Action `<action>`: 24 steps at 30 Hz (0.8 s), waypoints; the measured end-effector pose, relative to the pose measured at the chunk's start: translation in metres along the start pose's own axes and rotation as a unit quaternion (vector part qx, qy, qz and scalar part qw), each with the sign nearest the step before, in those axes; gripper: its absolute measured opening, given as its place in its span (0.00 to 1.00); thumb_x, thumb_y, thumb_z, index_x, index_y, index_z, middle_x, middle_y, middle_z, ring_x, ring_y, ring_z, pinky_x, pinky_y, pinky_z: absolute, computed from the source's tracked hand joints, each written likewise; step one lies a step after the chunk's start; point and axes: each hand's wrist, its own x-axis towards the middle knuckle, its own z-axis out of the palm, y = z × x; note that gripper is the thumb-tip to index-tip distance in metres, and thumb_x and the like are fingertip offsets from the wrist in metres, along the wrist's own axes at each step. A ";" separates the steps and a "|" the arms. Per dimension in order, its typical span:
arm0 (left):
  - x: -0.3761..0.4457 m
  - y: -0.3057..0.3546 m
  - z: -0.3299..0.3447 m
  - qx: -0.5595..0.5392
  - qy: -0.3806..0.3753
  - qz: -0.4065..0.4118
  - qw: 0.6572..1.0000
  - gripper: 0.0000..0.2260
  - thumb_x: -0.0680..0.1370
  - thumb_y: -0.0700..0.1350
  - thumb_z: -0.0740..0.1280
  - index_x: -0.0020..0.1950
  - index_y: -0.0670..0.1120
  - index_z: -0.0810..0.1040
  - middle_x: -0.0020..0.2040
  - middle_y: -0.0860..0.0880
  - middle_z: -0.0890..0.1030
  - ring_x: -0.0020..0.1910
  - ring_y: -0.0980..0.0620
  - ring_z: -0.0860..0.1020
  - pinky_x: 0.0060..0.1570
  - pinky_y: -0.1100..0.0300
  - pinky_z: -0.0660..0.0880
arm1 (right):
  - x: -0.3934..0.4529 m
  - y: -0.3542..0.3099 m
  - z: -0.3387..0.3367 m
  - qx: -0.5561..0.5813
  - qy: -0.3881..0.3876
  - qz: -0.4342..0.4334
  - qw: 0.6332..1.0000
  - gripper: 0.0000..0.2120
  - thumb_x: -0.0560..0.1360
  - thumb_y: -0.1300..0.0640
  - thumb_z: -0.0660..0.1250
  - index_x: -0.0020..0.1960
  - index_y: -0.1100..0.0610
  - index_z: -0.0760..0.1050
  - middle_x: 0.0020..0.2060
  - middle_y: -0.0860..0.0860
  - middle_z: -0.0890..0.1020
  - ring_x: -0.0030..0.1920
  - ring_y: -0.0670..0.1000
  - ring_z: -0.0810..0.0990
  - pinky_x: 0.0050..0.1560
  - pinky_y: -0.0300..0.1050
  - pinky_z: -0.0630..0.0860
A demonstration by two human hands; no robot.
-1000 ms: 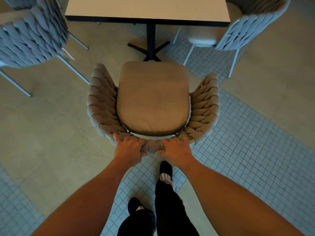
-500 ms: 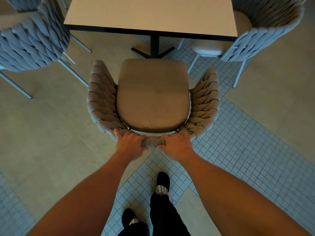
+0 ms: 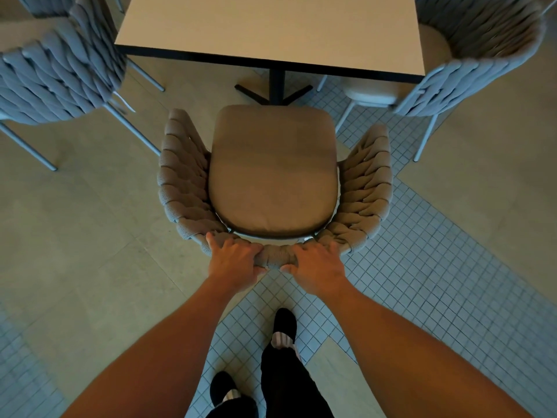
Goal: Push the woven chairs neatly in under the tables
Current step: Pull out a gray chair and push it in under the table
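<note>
Your left hand [image 3: 233, 260] and right hand [image 3: 318, 265] are both clamped on the top rail of the woven chair [image 3: 272, 182], side by side. The chair stands on the floor [image 3: 75, 236] facing the bench [image 3: 271, 28], its seat front just short of the bench's near edge.

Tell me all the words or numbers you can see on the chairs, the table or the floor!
None: no words, numbers or labels show on the table, the woven chair both hands grip, the other chairs or the floor tiles.
</note>
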 end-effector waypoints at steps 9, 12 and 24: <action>-0.008 -0.011 -0.020 -0.089 -0.026 -0.002 0.996 0.19 0.80 0.58 0.62 0.69 0.56 0.74 0.68 0.55 0.76 0.70 0.50 0.70 0.73 0.38 0.54 | -0.007 0.000 -0.011 0.002 -0.026 -0.016 1.000 0.25 0.81 0.37 0.58 0.70 0.51 0.69 0.66 0.54 0.77 0.67 0.58 0.72 0.67 0.60 0.63; -0.016 -0.020 -0.024 -0.110 -0.001 -0.001 0.994 0.16 0.79 0.51 0.61 0.66 0.54 0.77 0.65 0.54 0.78 0.67 0.51 0.71 0.68 0.50 0.66 | -0.008 -0.001 -0.020 0.019 -0.036 -0.029 0.999 0.21 0.81 0.42 0.60 0.69 0.52 0.70 0.64 0.53 0.77 0.66 0.58 0.73 0.64 0.56 0.70; -0.072 -0.066 -0.085 -0.137 0.029 -0.123 0.983 0.18 0.82 0.54 0.62 0.71 0.53 0.73 0.68 0.50 0.76 0.65 0.45 0.73 0.57 0.49 0.75 | -0.002 -0.056 -0.101 0.024 -0.009 -0.120 0.992 0.22 0.82 0.44 0.61 0.72 0.55 0.69 0.65 0.56 0.76 0.63 0.59 0.75 0.60 0.56 0.75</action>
